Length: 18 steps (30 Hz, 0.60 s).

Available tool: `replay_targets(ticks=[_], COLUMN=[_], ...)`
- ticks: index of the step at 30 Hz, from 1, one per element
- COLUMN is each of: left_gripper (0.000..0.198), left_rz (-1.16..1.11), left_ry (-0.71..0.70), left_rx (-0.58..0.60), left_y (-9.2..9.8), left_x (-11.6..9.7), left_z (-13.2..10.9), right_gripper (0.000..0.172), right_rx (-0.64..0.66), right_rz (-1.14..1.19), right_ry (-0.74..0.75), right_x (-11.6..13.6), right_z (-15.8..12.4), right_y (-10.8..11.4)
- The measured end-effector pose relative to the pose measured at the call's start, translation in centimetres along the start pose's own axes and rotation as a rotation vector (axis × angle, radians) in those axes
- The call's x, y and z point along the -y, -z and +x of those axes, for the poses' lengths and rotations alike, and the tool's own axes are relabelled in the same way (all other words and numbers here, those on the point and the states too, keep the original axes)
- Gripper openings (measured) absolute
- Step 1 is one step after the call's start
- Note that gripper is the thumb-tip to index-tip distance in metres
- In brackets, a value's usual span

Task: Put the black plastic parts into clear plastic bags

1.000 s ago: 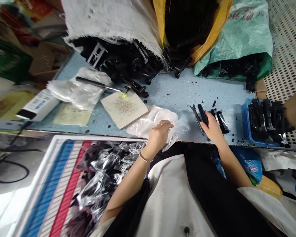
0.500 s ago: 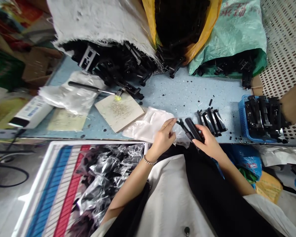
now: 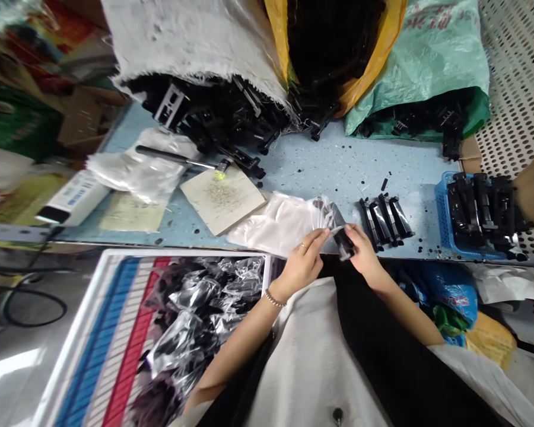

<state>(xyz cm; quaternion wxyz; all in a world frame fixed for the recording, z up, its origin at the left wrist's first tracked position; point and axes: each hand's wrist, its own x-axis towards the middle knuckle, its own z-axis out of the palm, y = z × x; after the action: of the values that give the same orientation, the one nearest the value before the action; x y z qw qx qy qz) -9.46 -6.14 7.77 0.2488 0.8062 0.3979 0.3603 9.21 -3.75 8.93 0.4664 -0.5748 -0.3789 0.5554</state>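
Note:
My left hand (image 3: 305,255) is closed, thumb and fingers pinching the edge of a clear plastic bag (image 3: 331,213). My right hand (image 3: 362,252) is closed around black plastic parts (image 3: 345,244), which seem to lie partly inside that bag; how far in, I cannot tell. Both hands are close together at the front edge of the bench. Under and left of the bag lies a stack of flat clear bags (image 3: 276,222). Just right of my right hand, several similar black parts (image 3: 385,219) stand in a row.
A blue basket (image 3: 442,219) of black parts stands at right. Behind lie a white sack (image 3: 196,41), a yellow bag (image 3: 345,98) and a green bag (image 3: 427,71) with more. A hammer (image 3: 173,157) rests by a board (image 3: 222,204). Below left, a crate (image 3: 93,332) holds bagged parts.
The black parts, bare before in my right hand, now have clear plastic about them. My left hand has moved right and closed on the bag's edge. The view has shifted slightly.

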Motion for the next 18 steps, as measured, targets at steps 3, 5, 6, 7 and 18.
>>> replay_targets(ticks=[3,5,6,7,18], left_gripper=[0.106,0.094,0.081,0.071,0.04], left_rz=[-0.053,-0.094,-0.13,-0.178,-1.003], left_ry=[0.183,0.271,0.316,0.365,0.726], left_rx=[0.009,-0.042,-0.081,-0.123,-0.431], left_y=[-1.5,-2.2,-2.3,-2.3,0.4], left_x=[0.6,1.0,1.2,1.4,2.0], left_z=[-0.2,0.1,0.4,0.6,0.7], right_gripper=[0.037,0.037,0.035,0.033,0.023], right_rx=[-0.023,0.011,0.034,0.058,0.034], right_rz=[0.002,-0.179,-0.293,-0.407,-0.751], right_ry=[-0.093,-0.015,0.072,0.18,0.56], right_x=[-1.8,-2.3,-2.1,-1.7,2.0], right_z=[0.7,0.9,0.8,0.5,-0.4], right_y=[-1.1,-1.4,-1.5,-1.5,-1.7])
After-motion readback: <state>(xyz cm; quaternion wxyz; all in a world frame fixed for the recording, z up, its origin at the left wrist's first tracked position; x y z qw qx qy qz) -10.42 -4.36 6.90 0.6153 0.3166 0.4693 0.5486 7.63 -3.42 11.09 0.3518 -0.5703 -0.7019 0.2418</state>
